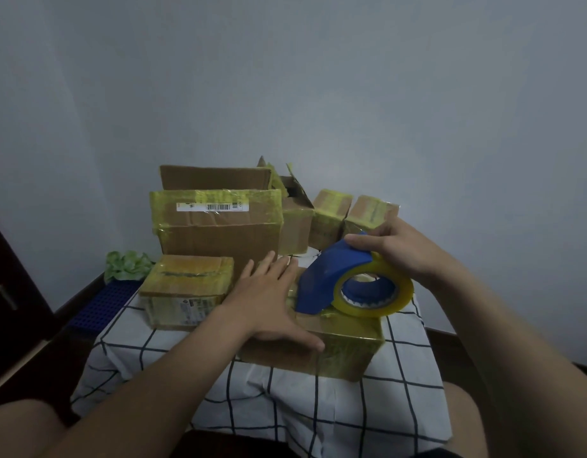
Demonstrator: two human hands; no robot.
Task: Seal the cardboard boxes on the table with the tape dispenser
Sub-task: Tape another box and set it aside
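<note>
— While the left hand point(269, 302) lies flat on the near box point(345, 353), fingers straight and spread, what is the right hand point(401, 249) doing?

— It grips the blue tape dispenser point(321, 279) from above, fingers curled round the hood. The dispenser rests on top of that same box, toward its right end, and the yellowish tape roll point(394, 302) faces near and right.

— And where does that box sit?

— On the bench point(153, 358), over a white cloth point(401, 408) with dark checks, near the middle. Yellowish tape already covers its right end.

— What else stands on the bench?

— Just left of the near box is a small box point(186, 285) wrapped in tape, with a printed label on its near side. Behind that is a large box point(219, 236) with a barcode label along its top and tape round the upper edges. To its right is an open box point(297, 213) with its flaps up. Farther right, side by side, stand one taped box point(330, 213) and a second taped box point(368, 209), the second partly behind the right hand.

— Anything beside the bench?

— A crumpled green thing point(126, 264) at the far left by the wall, and a blue grid panel point(100, 305) just near it.
</note>
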